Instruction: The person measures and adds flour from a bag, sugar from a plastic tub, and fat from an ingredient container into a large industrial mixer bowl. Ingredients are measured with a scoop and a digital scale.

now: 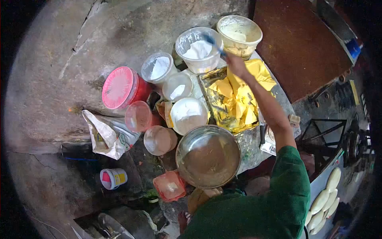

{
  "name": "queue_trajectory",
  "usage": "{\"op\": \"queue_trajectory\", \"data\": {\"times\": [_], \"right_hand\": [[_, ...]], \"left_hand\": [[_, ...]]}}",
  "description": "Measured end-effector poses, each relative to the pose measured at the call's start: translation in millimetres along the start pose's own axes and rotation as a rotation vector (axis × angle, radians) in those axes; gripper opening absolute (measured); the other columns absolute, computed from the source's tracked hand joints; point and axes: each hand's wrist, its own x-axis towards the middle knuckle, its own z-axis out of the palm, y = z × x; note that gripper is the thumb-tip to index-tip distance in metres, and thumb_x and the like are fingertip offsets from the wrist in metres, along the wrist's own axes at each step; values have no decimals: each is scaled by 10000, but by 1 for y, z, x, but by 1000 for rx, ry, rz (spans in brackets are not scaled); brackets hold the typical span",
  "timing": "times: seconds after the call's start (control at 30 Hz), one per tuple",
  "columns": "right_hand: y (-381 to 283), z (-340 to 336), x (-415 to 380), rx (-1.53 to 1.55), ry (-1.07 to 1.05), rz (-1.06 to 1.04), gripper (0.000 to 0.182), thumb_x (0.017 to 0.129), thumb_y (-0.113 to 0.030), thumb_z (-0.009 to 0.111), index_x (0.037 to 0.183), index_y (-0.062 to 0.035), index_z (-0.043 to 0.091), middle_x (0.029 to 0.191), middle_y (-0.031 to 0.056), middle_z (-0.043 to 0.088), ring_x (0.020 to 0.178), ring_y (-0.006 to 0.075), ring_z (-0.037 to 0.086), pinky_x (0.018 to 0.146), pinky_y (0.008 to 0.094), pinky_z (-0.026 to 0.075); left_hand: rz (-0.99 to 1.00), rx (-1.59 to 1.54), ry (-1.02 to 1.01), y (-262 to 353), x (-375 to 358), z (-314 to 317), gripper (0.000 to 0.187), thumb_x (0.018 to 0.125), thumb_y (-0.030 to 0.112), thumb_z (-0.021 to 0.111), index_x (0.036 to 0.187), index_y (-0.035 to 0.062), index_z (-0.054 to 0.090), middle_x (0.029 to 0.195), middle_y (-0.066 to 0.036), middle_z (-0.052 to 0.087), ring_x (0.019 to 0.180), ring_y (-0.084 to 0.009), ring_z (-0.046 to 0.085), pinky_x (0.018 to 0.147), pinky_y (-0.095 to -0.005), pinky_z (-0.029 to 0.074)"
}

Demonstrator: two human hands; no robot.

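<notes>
My right hand point(236, 66) is closed round a blue tool point(213, 43), blurred by motion, whose far end is over a clear tub of white powder point(199, 49). Below this hand, yellow blocks and sheets point(238, 97) fill a dark tray point(207, 93). A wide metal bowl point(208, 157) is close to my body, with a thin brownish residue inside. Under its lower rim a brownish, skin-like shape point(200, 198) shows in part; it may be my left hand or forearm, but its fingers cannot be made out.
A cream tub point(239, 36), smaller tubs of white powder point(158, 67) and a red-lidded bucket point(118, 87) line the wall side. Pink containers point(138, 116), a white sack point(109, 135) and a small scale point(268, 148) are nearby. Pale oblong pieces point(326, 201) lie at lower right.
</notes>
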Motion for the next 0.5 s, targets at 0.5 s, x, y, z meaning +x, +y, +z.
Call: {"op": "queue_trajectory", "data": {"times": [0.5], "right_hand": [[157,-70,183,-799,95,163,273,859,-177,518,980,12,673,1008,218,675,913,344,672,809,469,517]], "left_hand": [[-83,-126,147,-4,-82,23,300,958,265,544,1224,147,474,744,-52,514,595,-158,505,498,-271,415]]}}
